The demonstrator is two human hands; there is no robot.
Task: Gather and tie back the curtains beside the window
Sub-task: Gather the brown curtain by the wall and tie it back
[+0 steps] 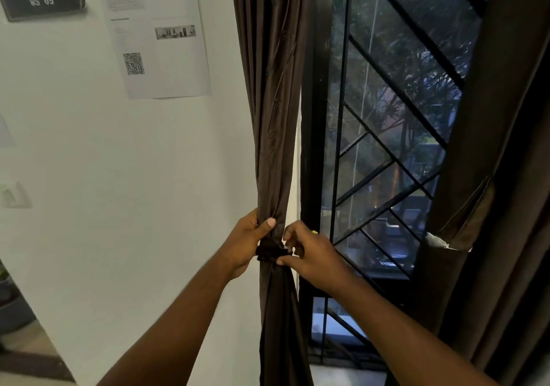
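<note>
Both hands work at one bunched spot: left hand (pixel 248 241) grips the gathered left curtain (pixel 272 117), thumb across the folds; right hand (pixel 309 254) pinches the dark tie-back band (pixel 269 253) wrapped round it. Curtain hangs beside the window (pixel 387 135), against the white wall (pixel 148 177). Fabric looks soft, light, slightly slick; likely best held just above the band. Right curtain (pixel 491 177) already looks tied.
</note>
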